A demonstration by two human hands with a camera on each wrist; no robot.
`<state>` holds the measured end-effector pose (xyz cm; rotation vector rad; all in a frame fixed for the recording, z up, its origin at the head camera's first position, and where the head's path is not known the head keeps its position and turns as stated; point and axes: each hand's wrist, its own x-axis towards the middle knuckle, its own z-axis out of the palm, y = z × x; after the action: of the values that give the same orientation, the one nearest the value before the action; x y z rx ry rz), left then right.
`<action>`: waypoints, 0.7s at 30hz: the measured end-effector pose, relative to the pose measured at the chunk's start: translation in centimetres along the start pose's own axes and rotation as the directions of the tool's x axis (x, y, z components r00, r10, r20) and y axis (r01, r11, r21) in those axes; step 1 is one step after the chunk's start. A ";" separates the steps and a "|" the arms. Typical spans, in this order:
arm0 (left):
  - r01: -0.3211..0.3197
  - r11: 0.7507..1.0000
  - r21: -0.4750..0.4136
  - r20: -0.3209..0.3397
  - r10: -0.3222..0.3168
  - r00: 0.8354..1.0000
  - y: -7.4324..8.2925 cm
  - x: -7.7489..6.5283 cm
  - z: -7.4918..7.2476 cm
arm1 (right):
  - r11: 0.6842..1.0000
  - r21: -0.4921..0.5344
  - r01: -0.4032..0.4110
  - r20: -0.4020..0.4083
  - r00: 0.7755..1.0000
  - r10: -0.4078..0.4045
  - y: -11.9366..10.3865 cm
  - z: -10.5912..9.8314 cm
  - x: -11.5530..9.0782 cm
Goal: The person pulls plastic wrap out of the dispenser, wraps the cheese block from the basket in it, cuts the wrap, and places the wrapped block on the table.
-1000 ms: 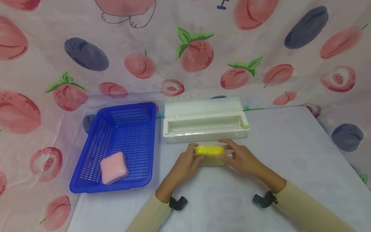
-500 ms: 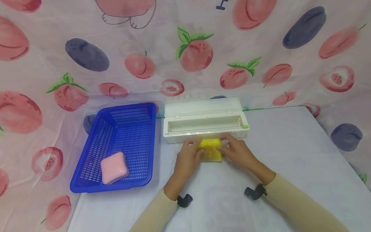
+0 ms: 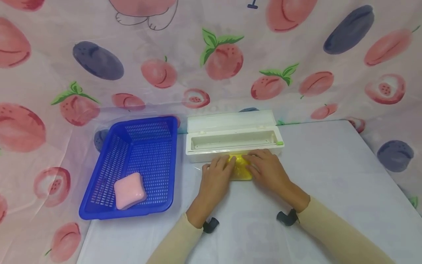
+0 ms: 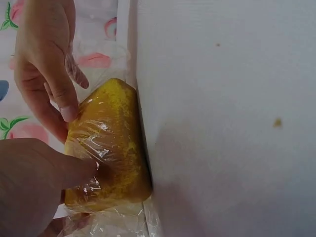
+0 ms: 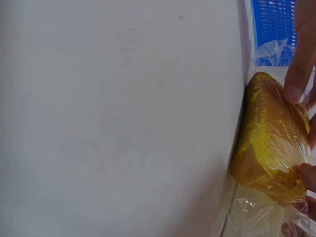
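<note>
A yellow block (image 3: 240,171) with rounded edges, wrapped in clear cling film, sits on the table just in front of a white cling film dispenser (image 3: 201,157). My left hand (image 3: 214,179) holds its left side and my right hand (image 3: 268,170) its right side, with thumbs on the near face. In the left wrist view the film is creased over the block (image 4: 111,143), with a thumb pressed into it. Loose film (image 5: 252,207) spreads out past the block's end in the right wrist view. Some fingertips are hidden behind the block.
The dispenser's lid (image 3: 230,121) stands raised at the back, and a green slider (image 3: 279,143) sits at its right end. To the left, a blue plastic basket (image 3: 126,215) contains a pink rounded block (image 3: 130,191). A fruit-print cloth (image 3: 132,47) hangs behind the table.
Both hands have moved the yellow block slightly away from me, up to the dispenser. My left fingers have come over its top edge, and the film now lies across more of it.
</note>
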<state>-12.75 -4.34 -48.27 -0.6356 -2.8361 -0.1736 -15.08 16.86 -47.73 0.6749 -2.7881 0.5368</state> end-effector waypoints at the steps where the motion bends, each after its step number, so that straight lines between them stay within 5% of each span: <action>1: 0.003 1.000 -0.002 0.012 -0.003 1.000 0.0 0.0 0.0 | 1.000 -0.004 0.003 0.003 1.000 -0.003 0.1 0.1 0.0; 9: 0.020 0.999 -0.051 0.095 -0.015 0.995 0.0 0.3 -0.5 | 0.999 0.017 0.032 -0.021 0.999 -0.031 0.9 -0.1 -0.3; 13: 0.052 0.998 -0.047 0.101 -0.047 0.994 0.9 1.5 -1.5 | 0.985 0.147 -0.092 -0.176 0.977 0.118 2.1 -1.2 -0.6; 17: 0.049 0.998 -0.046 0.070 -0.046 0.996 2.5 4.4 -3.0 | 0.882 0.346 -0.321 -0.244 0.877 0.414 4.4 -2.5 -0.4; 21: 0.037 0.982 -0.187 0.120 -0.014 0.993 4.0 8.3 -3.4 | 0.714 0.482 -0.507 0.002 0.816 0.578 6.7 -2.9 0.0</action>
<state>-17.65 2.02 -42.68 -0.6681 -2.9668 -0.4274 -17.93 23.59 -47.12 -0.1641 -2.6914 1.3398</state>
